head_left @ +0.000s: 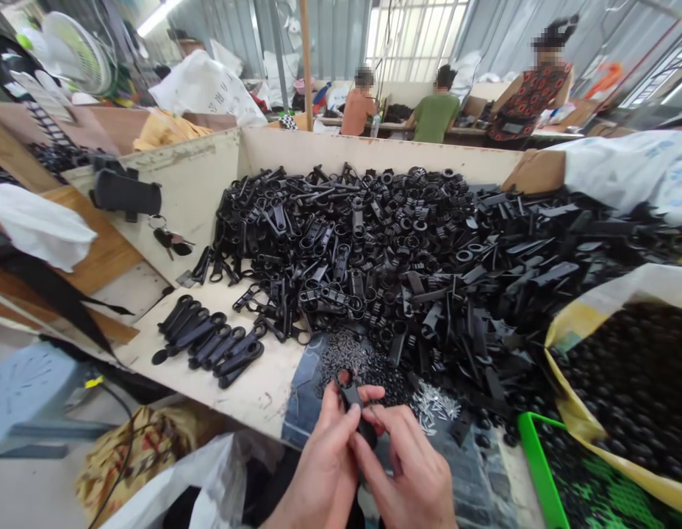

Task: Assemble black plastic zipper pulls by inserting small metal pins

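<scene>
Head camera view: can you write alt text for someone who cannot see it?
A person's left hand and right hand pinch one black plastic clip at the near edge of a table. Behind lies a big heap of similar black parts, with a neat row of clips to the left.

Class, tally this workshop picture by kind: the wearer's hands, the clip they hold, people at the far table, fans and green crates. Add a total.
Hands, left hand and right hand: 2
Clip held in both hands: 1
People at the far table: 3
Fan: 1
Green crate: 1
Total: 8
</scene>
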Available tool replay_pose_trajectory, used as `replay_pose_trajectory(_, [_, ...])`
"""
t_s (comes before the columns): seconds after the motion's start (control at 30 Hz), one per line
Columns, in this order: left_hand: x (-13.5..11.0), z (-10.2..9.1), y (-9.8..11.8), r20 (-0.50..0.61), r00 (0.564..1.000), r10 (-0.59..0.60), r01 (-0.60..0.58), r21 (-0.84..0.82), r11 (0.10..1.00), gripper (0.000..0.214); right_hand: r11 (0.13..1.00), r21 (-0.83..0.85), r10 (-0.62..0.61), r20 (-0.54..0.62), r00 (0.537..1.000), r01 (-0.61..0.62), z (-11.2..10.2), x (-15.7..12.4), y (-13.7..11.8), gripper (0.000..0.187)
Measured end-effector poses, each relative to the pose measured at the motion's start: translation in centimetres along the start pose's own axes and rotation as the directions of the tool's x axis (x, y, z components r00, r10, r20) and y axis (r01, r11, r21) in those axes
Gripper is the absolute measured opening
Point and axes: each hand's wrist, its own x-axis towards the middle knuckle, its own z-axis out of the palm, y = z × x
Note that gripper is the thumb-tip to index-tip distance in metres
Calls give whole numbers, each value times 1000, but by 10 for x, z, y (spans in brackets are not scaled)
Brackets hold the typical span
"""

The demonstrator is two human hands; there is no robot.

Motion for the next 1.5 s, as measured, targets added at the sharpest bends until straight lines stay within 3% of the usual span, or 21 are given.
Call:
replay_pose_trajectory(0.2, [-2, -4, -12, -60, 998, -10, 13, 47, 999, 45, 988, 120, 95, -4, 995, -94, 9, -7, -1, 12])
replay_pose_trajectory(0.37, [-4, -16, -4, -158, 987, 24, 11, 216, 976, 50, 953, 223, 172, 156, 973, -204, -5, -5, 3, 19])
replay_pose_trajectory(0.53, [-9, -26, 8, 19, 1000, -11, -1, 540, 842, 50, 817, 309, 437, 218, 873, -486, -18, 12, 12, 33])
replay_pose_trajectory(0.63, [-16, -29, 10, 42, 996, -78, 31, 665, 746, 55, 737, 415, 401, 365, 840, -533, -11, 20, 11, 40])
replay_pose_trajectory(0.7, [-19, -37, 22, 34, 999, 37, -49, 784, 618, 53, 748, 436, 352, 380, 856, -501, -10, 22, 10, 37])
replay_pose_trajectory(0.73, [-18, -44, 33, 30, 986, 163, -111, 849, 516, 51, 778, 419, 338, 349, 874, -468, -12, 24, 12, 36])
replay_pose_trajectory(0.77, [-17, -54, 49, 32, 943, 330, -163, 912, 377, 48, 822, 378, 325, 305, 895, -427, -16, 26, 15, 35])
replay_pose_trajectory(0.8, [-14, -66, 69, 34, 877, 479, -161, 961, 227, 47, 870, 311, 313, 250, 916, -382, -21, 30, 20, 34])
replay_pose_trajectory(0.87, [-5, -94, 113, 103, 741, 664, -55, 994, -93, 45, 947, 64, 300, 168, 939, -314, -33, 42, 31, 32])
replay_pose_trajectory(0.9, [2, -108, 134, 199, 674, 711, 15, 959, -283, 42, 951, -83, 306, 144, 941, -297, -38, 49, 36, 31])
replay_pose_trajectory(0.93, [10, -120, 152, 323, 579, 749, 77, 893, -444, 41, 932, -220, 322, 126, 939, -290, -42, 57, 41, 30])
replay_pose_trajectory(0.97, [18, -131, 166, 370, 540, 756, 86, 869, -487, 41, 898, -332, 342, 112, 933, -289, -44, 65, 45, 29])
replay_pose_trajectory(1.03, [35, -146, 182, 430, 501, 751, 70, 845, -531, 44, 835, -462, 383, 98, 919, -299, -42, 79, 50, 27])
replay_pose_trajectory(1.13, [52, -154, 183, 452, 524, 722, 47, 831, -554, 47, 773, -550, 425, 78, 902, -316, -28, 94, 51, 25])
replay_pose_trajectory(1.23, [55, -153, 180, 402, 541, 739, 78, 851, -520, 48, 751, -568, 450, 69, 890, -336, -22, 100, 54, 24])
replay_pose_trajectory(1.4, [32, -128, 171, 394, 425, 815, 10, 898, -440, 51, 804, -476, 443, 81, 893, -355, -43, 96, 55, 27])
replay_pose_trajectory(1.47, [23, -105, 149, 316, 455, 832, -104, 947, -303, 45, 839, -429, 410, 95, 907, -335, -50, 89, 50, 32])
replay_pose_trajectory(1.5, [21, -91, 133, 223, 543, 810, -192, 972, -138, 41, 855, -407, 394, 105, 913, -322, -50, 85, 47, 34])
